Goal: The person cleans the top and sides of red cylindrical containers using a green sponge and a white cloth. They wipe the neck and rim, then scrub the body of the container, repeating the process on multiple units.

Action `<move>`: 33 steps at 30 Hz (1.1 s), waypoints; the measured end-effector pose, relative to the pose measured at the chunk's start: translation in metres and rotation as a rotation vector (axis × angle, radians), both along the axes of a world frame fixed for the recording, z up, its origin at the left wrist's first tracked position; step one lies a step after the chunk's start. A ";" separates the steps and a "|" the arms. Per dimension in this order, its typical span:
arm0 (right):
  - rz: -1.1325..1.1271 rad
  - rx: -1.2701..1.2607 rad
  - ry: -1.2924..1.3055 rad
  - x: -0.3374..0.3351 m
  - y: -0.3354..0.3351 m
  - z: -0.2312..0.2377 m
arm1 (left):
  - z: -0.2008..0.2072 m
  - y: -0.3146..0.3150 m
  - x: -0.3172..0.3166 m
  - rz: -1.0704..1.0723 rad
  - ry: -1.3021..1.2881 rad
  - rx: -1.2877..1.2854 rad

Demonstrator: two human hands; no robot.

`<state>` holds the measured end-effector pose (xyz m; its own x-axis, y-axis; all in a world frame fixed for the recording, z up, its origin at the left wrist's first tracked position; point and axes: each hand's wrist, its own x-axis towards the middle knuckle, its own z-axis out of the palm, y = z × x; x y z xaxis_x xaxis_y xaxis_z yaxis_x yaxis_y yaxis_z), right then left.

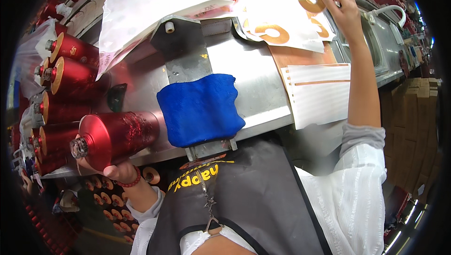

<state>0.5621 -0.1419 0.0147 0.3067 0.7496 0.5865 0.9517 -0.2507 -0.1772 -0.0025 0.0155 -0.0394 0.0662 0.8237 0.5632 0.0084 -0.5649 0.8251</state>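
Pinching gold ring label (311,7) | holding red bottle (121,135) | yellow apron lettering (193,180)

The cloth (199,109) lies at the near edge of the bench (263,86). The bottle (120,135), in the left hand (124,172), is left of it. Paper (319,100) lies right; sticker sheets (277,8) lie beyond.

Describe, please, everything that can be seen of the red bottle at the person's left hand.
The red bottle is a wide cylinder with a glossy, metallic-looking surface. Its rounded shoulder is plain red and narrows to a short, clear top that looks like glass. Darker, uneven marking shows on the side toward the base. The bottle lies on its side, top toward the picture's left, base toward the blue cloth. The left hand holds it from the near side, partly hidden underneath.
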 end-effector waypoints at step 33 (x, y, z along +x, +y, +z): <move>0.645 0.127 1.323 -0.255 0.128 0.050 | 0.043 -0.025 -0.025 0.034 0.392 0.236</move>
